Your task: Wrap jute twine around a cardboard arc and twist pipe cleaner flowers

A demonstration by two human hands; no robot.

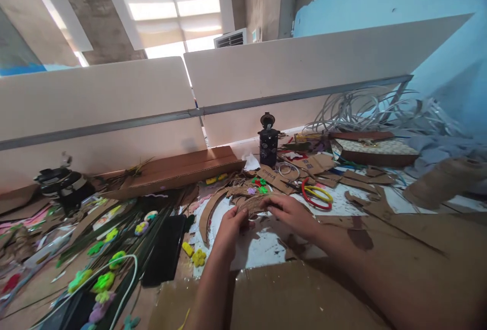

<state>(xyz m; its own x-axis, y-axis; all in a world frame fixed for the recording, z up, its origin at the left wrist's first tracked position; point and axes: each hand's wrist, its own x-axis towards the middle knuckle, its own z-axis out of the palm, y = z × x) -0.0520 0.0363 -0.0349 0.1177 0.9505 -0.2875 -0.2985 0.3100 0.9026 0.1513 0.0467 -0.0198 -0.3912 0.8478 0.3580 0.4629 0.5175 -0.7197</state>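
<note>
Both my hands meet over the middle of a cluttered desk. My left hand has its fingers curled round the near end of a small curved strip of corrugated cardboard. My right hand pinches the strip's other end, fingers pressed on top. More curved cardboard cut-outs lie on the white paper just beyond and left of the hands. Small green and purple flower shapes sit right behind the strip.
A black lidded bottle stands behind the hands. Red and yellow scissors lie to the right. A black phone, green stems and coloured flowers fill the left. A cardboard sheet lies nearest me; white partition panels close off the back.
</note>
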